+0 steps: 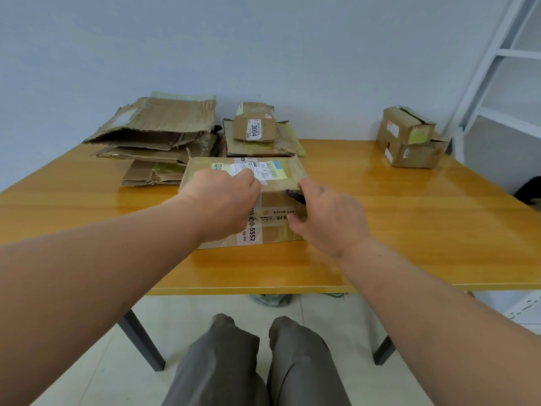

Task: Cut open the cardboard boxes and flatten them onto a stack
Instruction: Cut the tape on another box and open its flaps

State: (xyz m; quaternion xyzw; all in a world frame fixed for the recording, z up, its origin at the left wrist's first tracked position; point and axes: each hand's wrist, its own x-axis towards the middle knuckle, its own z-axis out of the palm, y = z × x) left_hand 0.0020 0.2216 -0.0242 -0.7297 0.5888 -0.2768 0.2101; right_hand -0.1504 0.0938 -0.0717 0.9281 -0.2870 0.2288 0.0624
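Note:
A taped cardboard box [272, 177] with shipping labels stands in the middle of the yellow wooden table [409, 218]. My left hand [225, 197] lies over the box's top and near face, fingers bent over the label. My right hand [328, 215] grips a dark cutter [295, 196] whose tip touches the box's top front edge at the right. At the back left lies a stack of flattened cardboard [158, 133]. A smaller flattened pile [257, 136] with a "3004" label sits behind the box.
Two uncut boxes [409, 139] stand stacked at the table's back right corner. A white metal shelf frame [503, 83] rises at the right. My knees in grey trousers [263, 361] are below the table's front edge. A dark object [531, 190] lies by the right edge.

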